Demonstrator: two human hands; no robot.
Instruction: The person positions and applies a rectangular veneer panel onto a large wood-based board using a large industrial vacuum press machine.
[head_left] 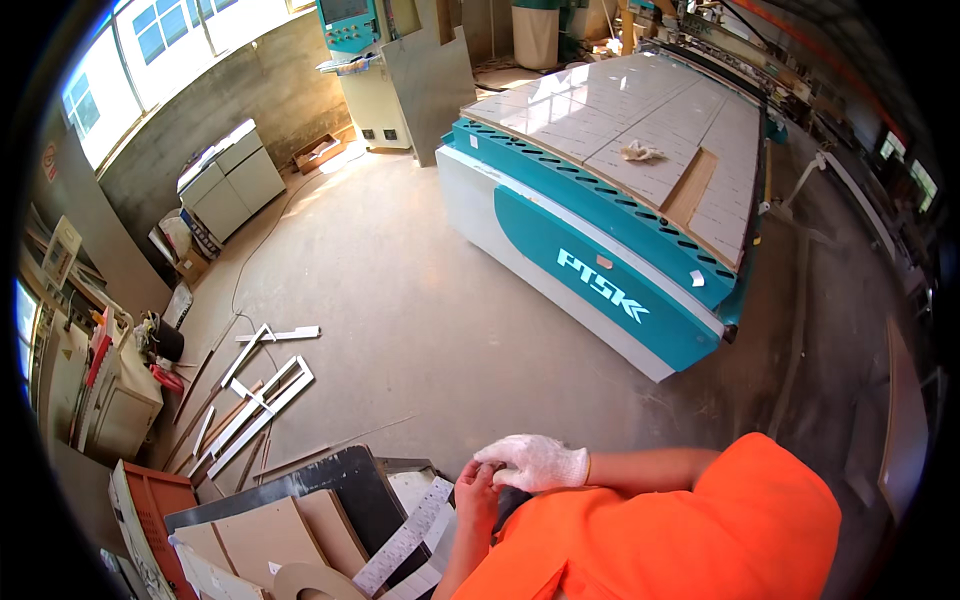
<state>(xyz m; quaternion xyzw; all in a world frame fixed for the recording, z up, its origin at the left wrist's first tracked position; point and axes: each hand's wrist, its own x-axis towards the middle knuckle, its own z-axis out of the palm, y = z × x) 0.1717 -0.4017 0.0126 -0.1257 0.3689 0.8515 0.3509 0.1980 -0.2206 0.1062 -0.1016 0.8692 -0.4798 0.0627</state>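
White knit, item one: a glove (558, 467), where?

On the right hand (525, 460), near side, middle, at the front of an orange garment (690, 540). Fingers bent, thumb side toward the left hand (478, 480).

Left hand: condition?

Bare, fingers curled, tips together with the gloved ones. Whether either hand pinches anything between them, cannot tell.

Items just beside the left forearm?

Near left: one pale marked strip (405, 538), slanting; beige panels (265, 540), stacked; one black board (345, 475), its upper edge facing the floor.

Floor (380, 290): room for moving?

Grey, one broad stretch, running from the hands to the far wall. Left edge: white strips (283, 406), some joined at corners, lying loose. Right edge: one teal-and-white machine (535, 225), its long side running diagonally, its lower near corner pointing toward the person, well apart from the hands.

Upper surface of same?

Pale sheet (590, 95), straight seams; one crumpled white cloth (641, 151); one brown rectangular recess (690, 187) close to the near edge.

Far left?

One low white cabinet (240, 185), by the wall.
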